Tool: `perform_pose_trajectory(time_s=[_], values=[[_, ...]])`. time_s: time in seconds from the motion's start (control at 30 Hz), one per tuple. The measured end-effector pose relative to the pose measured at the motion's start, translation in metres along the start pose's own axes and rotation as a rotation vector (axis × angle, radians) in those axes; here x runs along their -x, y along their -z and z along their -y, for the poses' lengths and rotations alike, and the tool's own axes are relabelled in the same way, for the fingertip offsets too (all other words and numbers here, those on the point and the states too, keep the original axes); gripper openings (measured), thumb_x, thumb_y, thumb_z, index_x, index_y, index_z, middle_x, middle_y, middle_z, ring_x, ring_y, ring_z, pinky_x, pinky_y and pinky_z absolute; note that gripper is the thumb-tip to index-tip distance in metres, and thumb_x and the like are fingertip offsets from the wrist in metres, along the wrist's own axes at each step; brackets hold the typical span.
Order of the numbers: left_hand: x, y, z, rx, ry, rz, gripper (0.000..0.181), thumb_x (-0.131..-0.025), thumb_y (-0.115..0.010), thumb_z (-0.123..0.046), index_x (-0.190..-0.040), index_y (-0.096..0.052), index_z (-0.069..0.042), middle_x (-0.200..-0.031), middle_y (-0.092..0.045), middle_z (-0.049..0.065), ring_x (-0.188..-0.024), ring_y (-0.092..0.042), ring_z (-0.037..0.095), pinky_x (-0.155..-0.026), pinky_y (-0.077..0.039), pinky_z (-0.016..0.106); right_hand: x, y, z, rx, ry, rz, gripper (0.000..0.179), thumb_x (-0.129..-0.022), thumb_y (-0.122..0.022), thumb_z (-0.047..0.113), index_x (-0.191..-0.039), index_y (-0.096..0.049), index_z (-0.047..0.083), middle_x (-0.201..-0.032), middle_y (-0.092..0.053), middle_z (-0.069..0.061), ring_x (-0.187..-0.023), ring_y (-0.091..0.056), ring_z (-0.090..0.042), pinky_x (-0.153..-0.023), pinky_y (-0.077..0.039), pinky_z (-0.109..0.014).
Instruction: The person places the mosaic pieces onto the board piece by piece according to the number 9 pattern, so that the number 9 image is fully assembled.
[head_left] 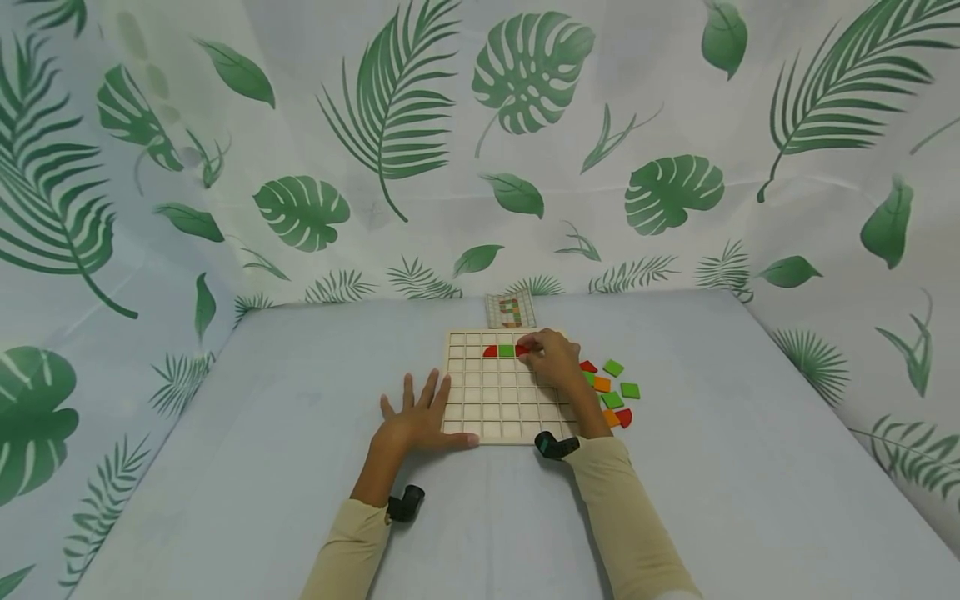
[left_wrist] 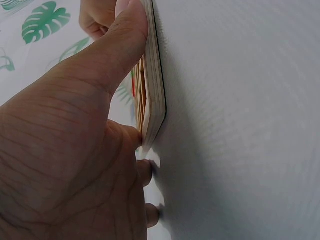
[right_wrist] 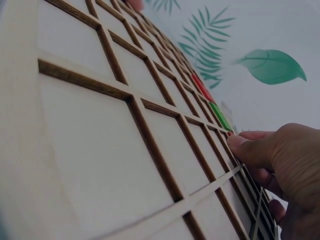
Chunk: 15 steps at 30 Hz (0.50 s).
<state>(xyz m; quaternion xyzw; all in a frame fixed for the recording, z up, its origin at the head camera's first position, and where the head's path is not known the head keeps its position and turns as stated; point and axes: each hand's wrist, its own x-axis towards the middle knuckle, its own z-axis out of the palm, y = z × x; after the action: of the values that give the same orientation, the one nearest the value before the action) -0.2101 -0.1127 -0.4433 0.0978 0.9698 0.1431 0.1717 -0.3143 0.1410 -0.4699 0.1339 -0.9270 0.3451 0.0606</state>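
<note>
Sheeting [head_left: 450, 200] in a green leaf print is rising, slightly creased, behind a smooth pale tabletop [head_left: 225, 433]. On it a flat wooden board [head_left: 510, 410], gridded into square cells, is lying. Only the left wrist view is showing the board's layered edge; the right wrist view is revealing dark-brown cell walls. The left hand [head_left: 411, 423] is holding its fingers wide apart, thumb resting on the near rim. The right hand [head_left: 555, 358] is pinching a red tile [head_left: 521, 351] narrowly between thumb and finger, beside a green tile [head_left: 506, 351] sitting in the second row from the far edge.
</note>
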Motion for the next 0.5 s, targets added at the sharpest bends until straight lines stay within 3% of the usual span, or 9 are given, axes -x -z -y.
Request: perform_pose_trajectory(time_s=[0.5], values=[[-0.001, -0.0006, 0.0001, -0.005, 0.01, 0.0, 0.111, -0.078, -0.06, -0.074, -0.159, -0.01, -0.018, -0.166, 0.001, 0.008, -0.149, 0.008, 0.046, -0.108, -0.005, 0.077, 0.002, 0.0004, -0.0061, -0.063, 0.029, -0.038, 0.025, -0.092, -0.067, 0.02, -0.113, -0.071, 0.007, -0.108, -0.066, -0.013, -0.104, -0.064, -0.031, -0.1, -0.028, -0.066]])
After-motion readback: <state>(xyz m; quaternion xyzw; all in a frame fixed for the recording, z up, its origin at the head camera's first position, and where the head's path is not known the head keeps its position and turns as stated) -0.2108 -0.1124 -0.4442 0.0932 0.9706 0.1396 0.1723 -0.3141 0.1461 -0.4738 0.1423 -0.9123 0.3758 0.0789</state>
